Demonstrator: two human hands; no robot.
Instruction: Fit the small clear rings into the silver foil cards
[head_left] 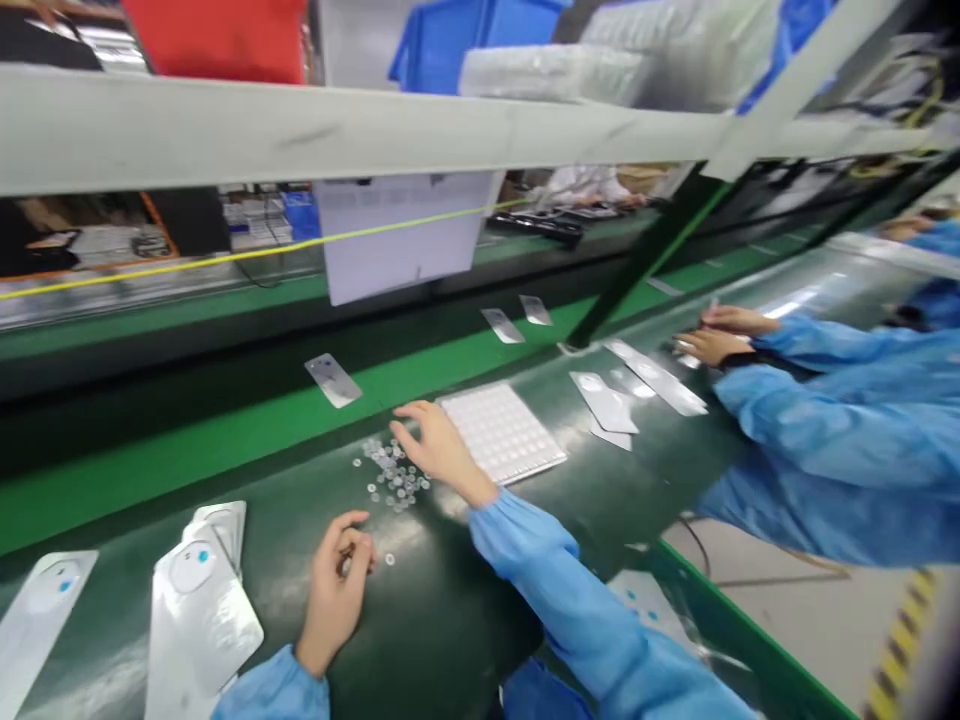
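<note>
My left hand (339, 585) is above the dark green tabletop with its fingers curled in; a small pale piece shows between them. Just right of it lies a single small ring (389, 560). Over the right edge of a scattered pile of small clear rings (394, 475), my right hand (437, 445) reaches with thumb and forefinger apart and nothing visible between them. Its wrist is beside a white gridded tray (502, 430). Flat pale plates with blue dots (206, 605) overlap left of my left hand, and another plate (45, 610) lies at the far left.
A co-worker's hands (716, 335) in blue sleeves work at the right, near more pale plates (604, 402). Single plates (333, 380) lie on the green strip (247, 440) behind. A white shelf beam (375, 135) crosses above, and a dark post (637, 260) stands behind the table.
</note>
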